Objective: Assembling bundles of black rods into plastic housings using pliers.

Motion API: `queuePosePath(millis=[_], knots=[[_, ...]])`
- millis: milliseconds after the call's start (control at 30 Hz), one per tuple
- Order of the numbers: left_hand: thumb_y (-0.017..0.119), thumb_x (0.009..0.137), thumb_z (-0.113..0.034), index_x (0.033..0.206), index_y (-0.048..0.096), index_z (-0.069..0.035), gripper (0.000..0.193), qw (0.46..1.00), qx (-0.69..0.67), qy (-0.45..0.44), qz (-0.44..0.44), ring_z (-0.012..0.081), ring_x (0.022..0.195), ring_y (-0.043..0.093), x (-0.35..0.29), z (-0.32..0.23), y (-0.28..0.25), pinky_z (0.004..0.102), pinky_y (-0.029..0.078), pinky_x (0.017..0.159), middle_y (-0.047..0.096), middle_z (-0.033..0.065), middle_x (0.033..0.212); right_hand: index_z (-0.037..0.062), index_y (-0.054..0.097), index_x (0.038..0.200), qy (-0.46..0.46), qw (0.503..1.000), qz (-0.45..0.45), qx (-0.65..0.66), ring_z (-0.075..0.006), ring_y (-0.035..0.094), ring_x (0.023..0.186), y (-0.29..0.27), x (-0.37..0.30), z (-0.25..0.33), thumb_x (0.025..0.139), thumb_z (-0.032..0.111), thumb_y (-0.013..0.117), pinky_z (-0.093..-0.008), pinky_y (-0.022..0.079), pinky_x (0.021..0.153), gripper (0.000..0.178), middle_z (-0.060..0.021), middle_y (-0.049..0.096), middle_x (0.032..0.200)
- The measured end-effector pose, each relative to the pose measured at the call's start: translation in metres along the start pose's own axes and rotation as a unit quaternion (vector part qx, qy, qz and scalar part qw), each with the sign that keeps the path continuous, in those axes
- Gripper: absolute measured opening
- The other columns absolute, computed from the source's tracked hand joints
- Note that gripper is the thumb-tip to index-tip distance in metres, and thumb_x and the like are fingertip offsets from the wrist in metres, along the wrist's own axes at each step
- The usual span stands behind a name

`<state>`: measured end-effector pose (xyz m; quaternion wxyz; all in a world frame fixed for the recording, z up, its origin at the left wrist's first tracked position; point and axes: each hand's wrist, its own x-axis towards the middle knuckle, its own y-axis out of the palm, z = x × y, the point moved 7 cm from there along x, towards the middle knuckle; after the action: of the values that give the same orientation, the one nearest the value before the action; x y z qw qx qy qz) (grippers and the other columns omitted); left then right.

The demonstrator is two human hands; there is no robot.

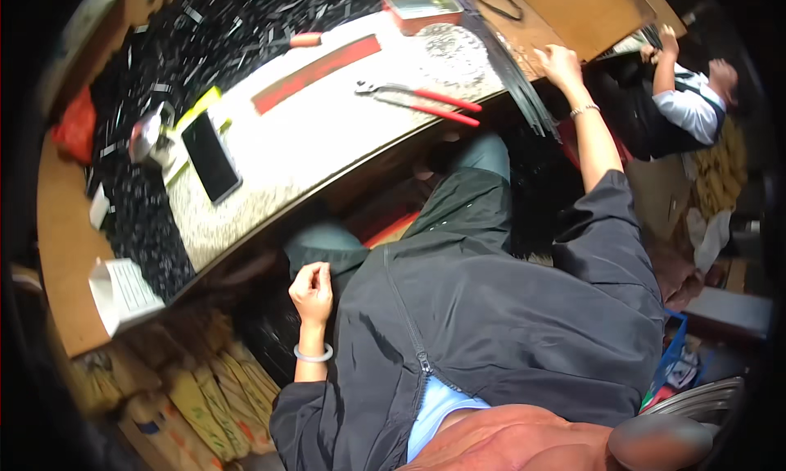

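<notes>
My left hand [311,293] hangs over my lap near my left knee, apart from the table, with fingers curled and pressed together. Whether anything small is in them is hidden. My right arm stretches out to the far right, where my right hand [562,68] is at the table's edge, its fingers partly bent and apart. Right beside its fingertips lies a bundle of long dark strips [517,82], their ends jutting over the edge. Nothing shows in that hand. Red-handled pliers [422,100] rest on the bright tabletop [303,147] to the left of the strips.
Black cut pieces [221,33] heap along the table's far and left sides. A black phone [211,158], a red strip [318,74] and a red rectangular tin [422,9] lie about. Another person [679,102] sits at the right. Yellowish sacks [205,397] lie below left.
</notes>
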<state>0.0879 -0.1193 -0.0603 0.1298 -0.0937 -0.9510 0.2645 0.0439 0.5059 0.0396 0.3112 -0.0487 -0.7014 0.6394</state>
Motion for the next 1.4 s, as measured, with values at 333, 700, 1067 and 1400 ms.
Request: queuePosePath(millis=[333, 700, 1067, 1400], knots=[[0.065, 0.078, -0.004, 0.077, 0.060, 0.001, 0.006, 0.997, -0.006, 0.047, 0.068, 0.0116, 0.047, 0.049, 0.027, -0.037, 0.040, 0.0228, 0.039, 0.046, 0.056, 0.0074, 0.063, 0.0001, 0.060, 0.066, 0.070, 0.930, 0.237, 0.272, -0.0124, 0.049, 0.051, 0.059, 0.026, 0.061, 0.078, 0.030, 0.064, -0.0315, 0.040, 0.051, 0.033, -0.0063, 0.057, 0.057], [0.065, 0.077, -0.004, 0.077, 0.060, 0.001, 0.007, 0.995, 0.024, 0.044, 0.090, 0.0150, 0.048, 0.051, 0.031, -0.043, 0.046, 0.0244, 0.041, 0.047, 0.057, 0.0088, 0.064, 0.0036, 0.063, 0.092, 0.106, 0.984, 0.084, 0.118, -0.0370, 0.058, 0.094, 0.012, 0.045, 0.020, 0.082, 0.023, 0.054, -0.0449, 0.047, 0.079, 0.024, -0.0202, 0.061, 0.098], [0.065, 0.077, -0.005, 0.077, 0.060, 0.000, 0.007, 0.994, 0.022, 0.037, 0.098, 0.0169, 0.049, 0.053, 0.030, -0.041, 0.048, 0.0252, 0.042, 0.048, 0.058, 0.0099, 0.065, 0.0094, 0.061, 0.101, 0.072, 0.995, 0.066, 0.027, -0.0317, 0.058, 0.096, -0.057, 0.052, -0.009, 0.086, 0.032, 0.051, -0.0431, 0.046, 0.081, 0.029, -0.0160, 0.061, 0.103], [0.064, 0.076, -0.001, 0.084, 0.062, -0.001, 0.008, 0.977, 0.007, 0.179, 0.112, 0.0157, 0.054, 0.053, 0.071, -0.111, 0.054, 0.0245, 0.042, 0.049, 0.055, 0.0085, 0.068, 0.0060, 0.051, 0.106, 0.100, 0.858, 0.139, 0.484, -0.0023, 0.041, 0.045, -0.109, 0.038, 0.024, 0.090, 0.029, 0.053, -0.0178, 0.035, 0.038, 0.028, 0.0019, 0.048, 0.068]])
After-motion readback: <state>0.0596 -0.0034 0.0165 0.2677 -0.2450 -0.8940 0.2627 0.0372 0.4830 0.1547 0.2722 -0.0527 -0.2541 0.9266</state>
